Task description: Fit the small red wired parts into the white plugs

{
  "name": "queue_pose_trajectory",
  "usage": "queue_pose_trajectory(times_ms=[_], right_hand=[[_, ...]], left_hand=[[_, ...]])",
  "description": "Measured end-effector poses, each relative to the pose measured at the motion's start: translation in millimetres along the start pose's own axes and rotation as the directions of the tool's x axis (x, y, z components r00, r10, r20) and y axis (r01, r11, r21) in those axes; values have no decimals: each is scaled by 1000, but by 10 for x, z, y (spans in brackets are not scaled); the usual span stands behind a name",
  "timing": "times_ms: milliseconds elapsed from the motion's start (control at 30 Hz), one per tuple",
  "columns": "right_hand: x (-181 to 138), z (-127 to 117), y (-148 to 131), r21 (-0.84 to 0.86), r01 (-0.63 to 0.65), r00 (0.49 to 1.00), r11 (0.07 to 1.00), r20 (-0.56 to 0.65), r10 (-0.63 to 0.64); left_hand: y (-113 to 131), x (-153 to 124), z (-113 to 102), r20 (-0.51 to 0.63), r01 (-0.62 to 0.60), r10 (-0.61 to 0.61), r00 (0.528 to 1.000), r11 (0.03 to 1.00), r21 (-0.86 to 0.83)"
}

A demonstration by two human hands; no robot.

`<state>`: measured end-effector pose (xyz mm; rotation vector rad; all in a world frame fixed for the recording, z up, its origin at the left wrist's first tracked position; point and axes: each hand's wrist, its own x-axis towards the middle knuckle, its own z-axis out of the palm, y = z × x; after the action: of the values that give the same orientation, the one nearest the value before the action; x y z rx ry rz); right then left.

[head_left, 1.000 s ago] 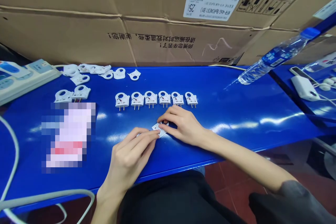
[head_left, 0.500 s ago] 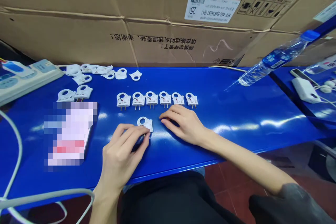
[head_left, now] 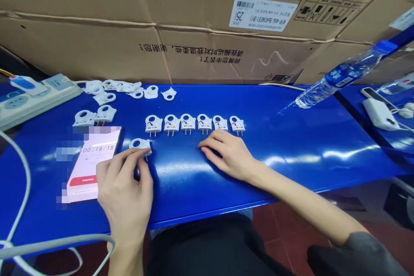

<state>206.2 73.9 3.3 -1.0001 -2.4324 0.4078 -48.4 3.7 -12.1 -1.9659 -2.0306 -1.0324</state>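
Note:
My left hand [head_left: 124, 181] pinches a white plug shell [head_left: 139, 143] with a round hole and metal pins, just above the blue table beside the phone. Its fingertips hide the lower part of the shell. My right hand [head_left: 228, 153] rests on the table with curled fingers, thumb and fingertips close together, and nothing shows between them. Beyond it stretches a row of several white plug shells with pins, including one at the left end [head_left: 153, 125] and one at the right end [head_left: 237, 124]. Small dark and red parts show inside these shells.
A phone [head_left: 93, 159] showing a timer lies at left. Behind it are two plug shells [head_left: 106, 114] and a pile of white covers [head_left: 121, 87]. A power strip [head_left: 42, 95] and white cable [head_left: 58, 239] occupy the left side. A water bottle [head_left: 343, 75] leans before cardboard boxes [head_left: 194, 4].
My left hand has moved left with the plug shell, from below the row to beside the phone, and now partly covers the phone. My right hand has stayed nearly still.

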Motion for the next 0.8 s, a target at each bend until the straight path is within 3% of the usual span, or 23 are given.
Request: queue_pose_trajectory(times_ms=[533, 800], right_hand=[[-3, 21, 0, -8, 5, 1000, 1000, 22, -5], [-2, 8, -6, -14, 5, 999, 1000, 39, -4]], left_hand=[[54, -16, 10, -93, 80, -78, 993, 997, 14], [108, -27, 12, -51, 139, -138, 989, 990, 15]])
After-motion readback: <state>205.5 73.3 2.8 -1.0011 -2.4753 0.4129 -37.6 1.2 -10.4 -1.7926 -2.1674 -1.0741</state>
